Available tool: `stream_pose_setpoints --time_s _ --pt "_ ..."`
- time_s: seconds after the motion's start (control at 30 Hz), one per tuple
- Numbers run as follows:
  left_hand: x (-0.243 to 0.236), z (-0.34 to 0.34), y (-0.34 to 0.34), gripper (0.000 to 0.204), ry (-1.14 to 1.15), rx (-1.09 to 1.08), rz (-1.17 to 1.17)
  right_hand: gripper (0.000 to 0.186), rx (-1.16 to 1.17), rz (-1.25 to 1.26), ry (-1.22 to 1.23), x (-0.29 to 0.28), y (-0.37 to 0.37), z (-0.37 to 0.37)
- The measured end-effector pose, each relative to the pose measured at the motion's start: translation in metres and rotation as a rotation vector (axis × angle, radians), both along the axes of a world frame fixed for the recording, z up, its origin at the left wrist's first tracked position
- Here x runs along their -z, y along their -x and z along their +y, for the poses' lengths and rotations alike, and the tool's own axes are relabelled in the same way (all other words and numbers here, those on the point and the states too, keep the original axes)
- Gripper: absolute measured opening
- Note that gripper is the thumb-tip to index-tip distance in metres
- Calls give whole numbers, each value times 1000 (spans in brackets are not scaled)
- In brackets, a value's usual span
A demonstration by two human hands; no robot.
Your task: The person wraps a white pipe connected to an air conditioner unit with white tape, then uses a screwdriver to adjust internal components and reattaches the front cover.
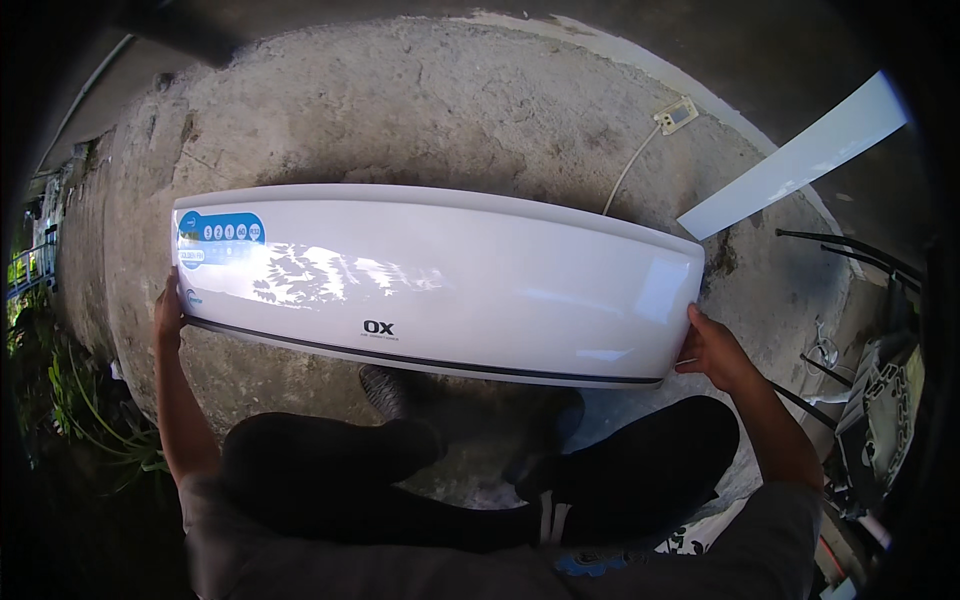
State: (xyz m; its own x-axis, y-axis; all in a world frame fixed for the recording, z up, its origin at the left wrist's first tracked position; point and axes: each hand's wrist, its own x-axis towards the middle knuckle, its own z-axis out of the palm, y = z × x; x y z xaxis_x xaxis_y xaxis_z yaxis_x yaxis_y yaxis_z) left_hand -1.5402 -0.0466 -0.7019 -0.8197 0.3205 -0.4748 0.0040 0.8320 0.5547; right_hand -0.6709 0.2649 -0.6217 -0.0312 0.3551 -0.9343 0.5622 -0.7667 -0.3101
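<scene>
A long, glossy white air conditioner indoor unit [520, 280] lies across the view in front of my knees. A blue sticker is on its upper left corner, and a dark strip runs along its near edge. At its left end, my left hand [170, 312] grips the side, fingers partly hidden behind the casing. My right hand [714, 350] holds the opposite end, thumb on the side and fingers curled at the lower corner. Whether the unit rests on the floor or is held just above it, I cannot tell.
A long white panel [800, 155] lies at the far right, close to the unit's corner. A pale boxy socket [677, 115] with a white cord sits on the rough concrete floor [400, 100]. Black metal rods [850, 245] stand at right; green plants [95, 415] grow at left.
</scene>
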Motion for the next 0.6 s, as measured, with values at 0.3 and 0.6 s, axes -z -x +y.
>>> stream_pose_setpoints --time_s 0.3,0.6 --pt "6 -14 35 92 180 57 22 94 82 69 -84 -13 17 -10" --pt "-7 7 22 92 -199 76 -393 94 74 66 -55 -21 26 -3"
